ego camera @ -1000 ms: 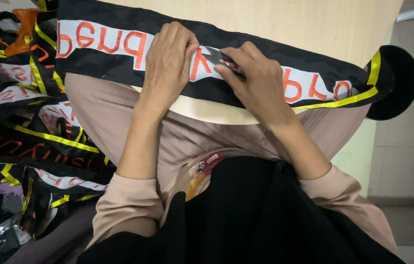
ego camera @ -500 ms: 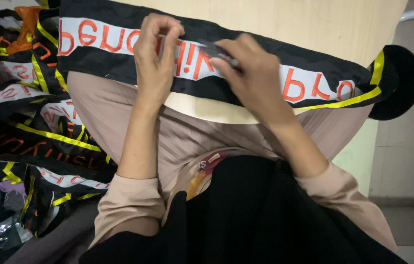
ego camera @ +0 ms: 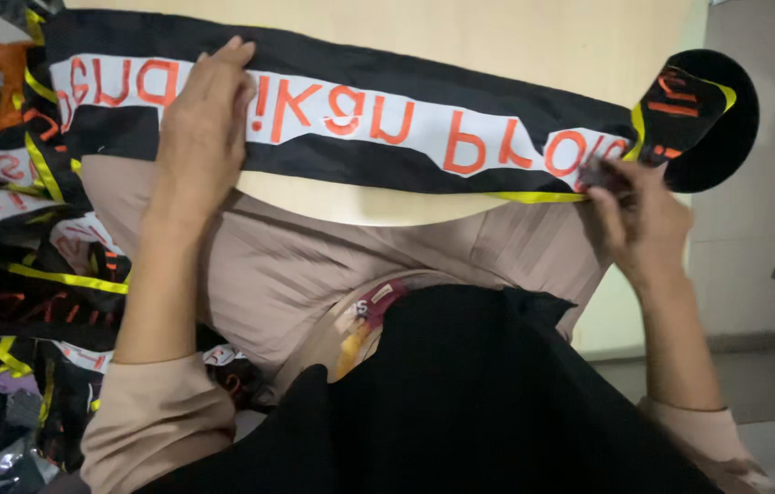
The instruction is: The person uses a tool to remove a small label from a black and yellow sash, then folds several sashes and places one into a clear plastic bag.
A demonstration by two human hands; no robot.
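I see the black sash [ego camera: 360, 137], with its white strip, orange letters and yellow edging, stretched across the upper half of the frame on the pale wooden table [ego camera: 461, 37]. My left hand [ego camera: 200, 119] lies flat on it at upper left, fingers spread and pressing the cloth down rather than gripping. My right hand [ego camera: 639, 215] is at the right of the frame, fingers closed in a pinch on the sash's lower yellow edge; something small and dark seems to sit in that pinch, but I cannot tell what it is. The sash's far end hangs off the table corner at upper right. A heap of similar sashes [ego camera: 12, 229] fills the left side.

The risk I judge here: the cloth is held at only two points well apart, so a pull from the right could slide it under the flat palm. The overhanging end could also drag the sash off the table corner if the pinch lets go.
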